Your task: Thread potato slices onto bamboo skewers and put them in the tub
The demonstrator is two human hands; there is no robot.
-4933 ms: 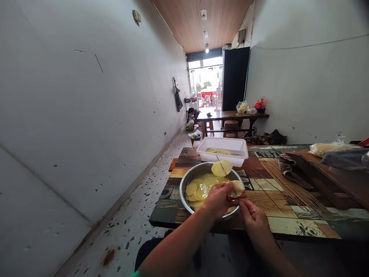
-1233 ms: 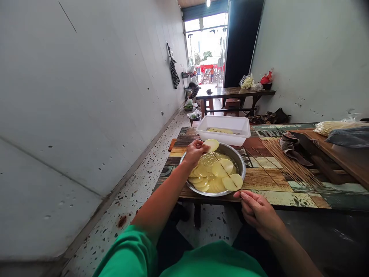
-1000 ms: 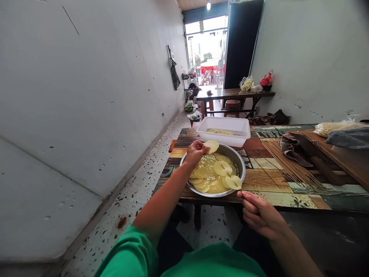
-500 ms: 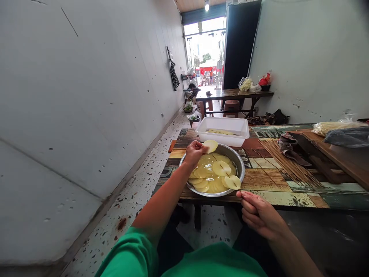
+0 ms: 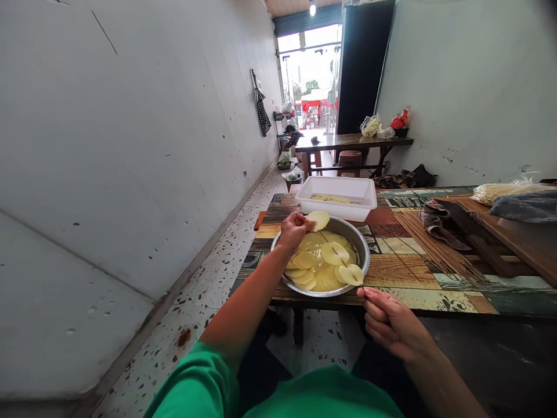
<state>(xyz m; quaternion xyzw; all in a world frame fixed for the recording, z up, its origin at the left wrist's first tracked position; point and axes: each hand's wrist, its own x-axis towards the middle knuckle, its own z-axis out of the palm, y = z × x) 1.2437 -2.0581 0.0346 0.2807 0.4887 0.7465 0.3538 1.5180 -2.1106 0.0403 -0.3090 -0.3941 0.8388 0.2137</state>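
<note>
Between finger and thumb, my left hand (image 5: 295,230) pinches a thin, pale yellow potato slice (image 5: 318,220) above the far side of a metal basin (image 5: 366,255). My right hand (image 5: 389,321) is closed on the near end of a thin wooden skewer (image 5: 343,263), just outside the basin's near right rim. Two slices, a middle one (image 5: 334,253) and a near one (image 5: 350,274), are threaded on the skewer, whose far end reaches the slice in my left hand. Many more potato slices (image 5: 311,260) lie in water in the basin.
Behind the basin stands a white plastic tub (image 5: 365,200) with some slices inside. Loose skewers (image 5: 435,244) lie on the table to the right, beside a cloth (image 5: 434,219), a cleaver (image 5: 478,244) and a cutting board (image 5: 517,232). A person (image 5: 292,138) crouches by the far doorway.
Hardly anything differs. Both hands keep their places on the slice and the skewer, and the water's glints over the slices have shifted.
</note>
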